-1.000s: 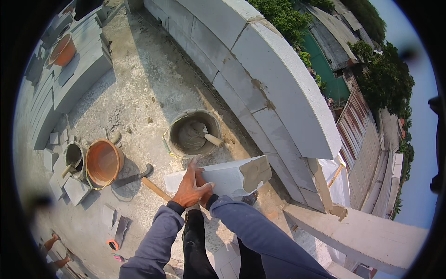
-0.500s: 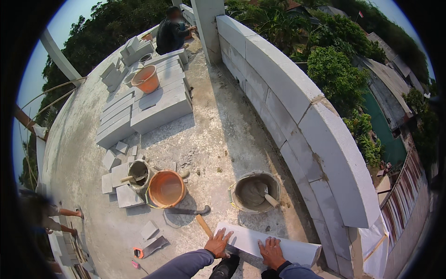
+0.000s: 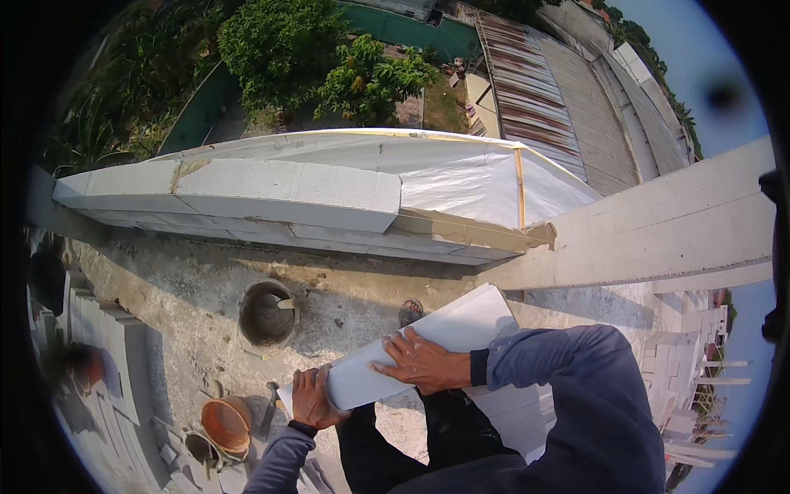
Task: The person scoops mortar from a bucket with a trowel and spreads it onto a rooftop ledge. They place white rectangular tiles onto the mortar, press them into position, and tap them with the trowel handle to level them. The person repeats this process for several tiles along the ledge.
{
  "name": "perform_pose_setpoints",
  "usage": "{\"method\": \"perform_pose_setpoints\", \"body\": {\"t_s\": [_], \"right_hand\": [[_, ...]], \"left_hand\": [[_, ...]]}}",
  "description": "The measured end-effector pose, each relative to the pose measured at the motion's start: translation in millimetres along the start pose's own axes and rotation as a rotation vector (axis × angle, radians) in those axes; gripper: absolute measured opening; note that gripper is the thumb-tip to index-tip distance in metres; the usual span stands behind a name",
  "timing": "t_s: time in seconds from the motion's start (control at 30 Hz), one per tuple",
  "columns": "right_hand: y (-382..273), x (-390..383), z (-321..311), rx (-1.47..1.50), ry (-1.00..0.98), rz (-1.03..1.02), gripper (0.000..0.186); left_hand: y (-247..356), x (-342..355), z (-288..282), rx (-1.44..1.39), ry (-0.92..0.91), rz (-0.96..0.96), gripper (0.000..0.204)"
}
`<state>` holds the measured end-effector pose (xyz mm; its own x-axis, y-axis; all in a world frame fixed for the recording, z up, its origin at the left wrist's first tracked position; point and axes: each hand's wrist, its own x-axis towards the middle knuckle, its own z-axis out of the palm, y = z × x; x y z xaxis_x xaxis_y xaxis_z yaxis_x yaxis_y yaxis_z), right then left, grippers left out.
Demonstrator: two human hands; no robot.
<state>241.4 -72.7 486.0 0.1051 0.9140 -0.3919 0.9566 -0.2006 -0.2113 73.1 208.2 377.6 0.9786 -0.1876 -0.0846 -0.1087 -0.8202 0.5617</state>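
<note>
A long white lightweight concrete block (image 3: pixel 473 317) lies slantwise in front of my legs, its right end farther from me. My left hand (image 3: pixel 315 399) grips its near left end, fingers hooked over the top edge. Across the middle of the block rests my right hand (image 3: pixel 424 362), its fingers curved over the surface and its grip on the underside hidden. Ahead runs a low block wall (image 3: pixel 280 193). Its top course stops partway, and grey-brown mortar (image 3: pixel 469 230) covers the lower stretch up to the concrete column (image 3: pixel 658 218).
A mortar bucket (image 3: pixel 267 317) with a trowel (image 3: pixel 286 304) in it stands left of the block. An orange bucket (image 3: pixel 226 426) and a smaller bucket (image 3: pixel 200 449) are at lower left. Stacked blocks (image 3: pixel 107 354) line the far left. White sheeting (image 3: pixel 461 181) hangs beyond the wall.
My view has swung right to face the wall and column. The block has turned with me, and its right end now points away. My right hand has shifted toward the block's middle.
</note>
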Motion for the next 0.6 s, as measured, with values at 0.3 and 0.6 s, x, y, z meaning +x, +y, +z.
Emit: {"method": "perform_pose_setpoints", "body": {"t_s": [0.3,0.6], "right_hand": [[114.3,-162.8,-123.7,0.123,0.256,0.264,0.115],[255.0,-260.1,-143.0,-0.061,0.497,0.523,0.115]], "left_hand": [[173.9,185.7,-196.5,0.315,-0.045,0.213,0.105],[264.4,394.6,-238.1,0.475,-0.062,0.392,0.120]]}}
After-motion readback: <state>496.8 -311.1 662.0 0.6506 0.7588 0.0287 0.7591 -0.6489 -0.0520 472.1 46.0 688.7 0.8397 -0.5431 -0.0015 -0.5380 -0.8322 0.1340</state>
